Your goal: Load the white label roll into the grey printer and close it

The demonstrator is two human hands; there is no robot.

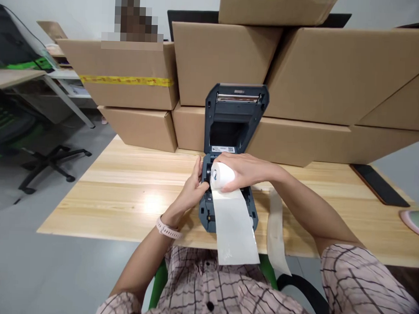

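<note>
A dark grey label printer (207,212) sits on the wooden table with its lid (231,116) swung up. In my right hand (248,170) is a white label roll (220,175), held over the printer's inner bay. From the roll a wide label strip (232,231) hangs forward past the table's front edge. My left hand (191,190) grips the printer's left wall, fingers along the outside and thumb at the inner edge near the roll's end. The roll and my right hand hide much of the bay.
Cardboard boxes (301,78) are stacked along the back of the table (125,195). To the right of the printer a loose paper strip (276,223) droops over the front edge. A dark flat object (378,183) lies farther right. Behind the boxes, a person's blurred head shows.
</note>
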